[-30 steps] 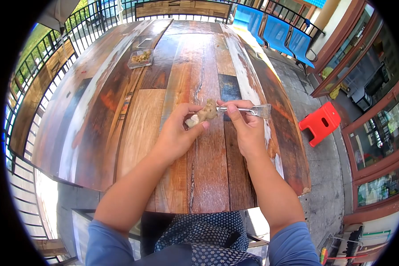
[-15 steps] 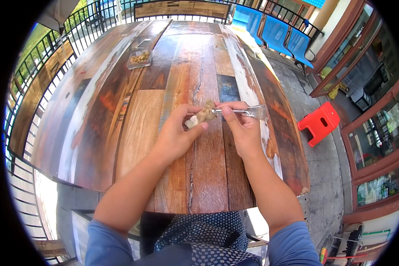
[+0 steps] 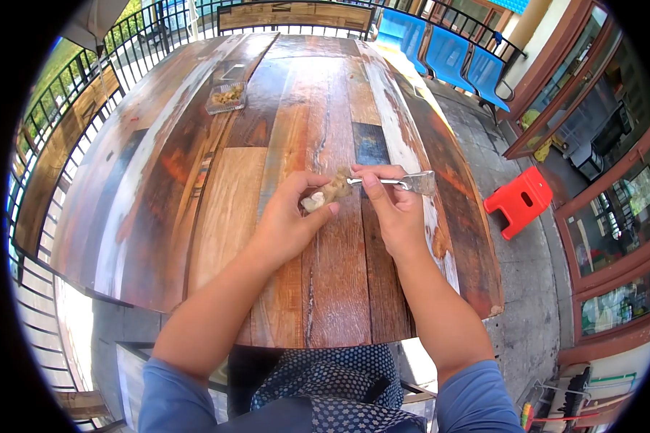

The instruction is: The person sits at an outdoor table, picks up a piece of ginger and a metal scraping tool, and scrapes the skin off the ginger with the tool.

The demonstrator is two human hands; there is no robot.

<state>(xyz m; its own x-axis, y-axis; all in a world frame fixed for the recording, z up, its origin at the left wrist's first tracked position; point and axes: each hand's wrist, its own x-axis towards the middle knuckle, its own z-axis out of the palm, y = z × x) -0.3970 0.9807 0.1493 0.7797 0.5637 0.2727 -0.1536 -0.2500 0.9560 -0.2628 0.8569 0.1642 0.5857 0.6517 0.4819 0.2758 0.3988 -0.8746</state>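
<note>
My left hand (image 3: 289, 216) is closed round a knobbly tan piece of ginger (image 3: 336, 189), holding it between thumb and fingers above the table. A pale, bare-looking patch shows at the ginger's lower left end. My right hand (image 3: 396, 211) pinches a shiny metal utensil (image 3: 417, 182) that is narrow at its left tip and flares to a broad flat end on the right. That narrow tip lies against the ginger's right side, or very close to it. Fingers partly hide the utensil's middle, so its exact kind cannot be made out.
Both hands are over a wood-patterned table (image 3: 332, 289). A clear plastic box (image 3: 226, 97) with yellowish-brown pieces stands at the far left. Off the right edge is a red stool (image 3: 520, 202); blue chairs (image 3: 448, 54) stand behind. Black railings (image 3: 65, 108) line the left side.
The utensil has turned slightly in my right hand, its broad end now showing more plainly. Both hands keep nearly the same place, and the ginger has barely shifted.
</note>
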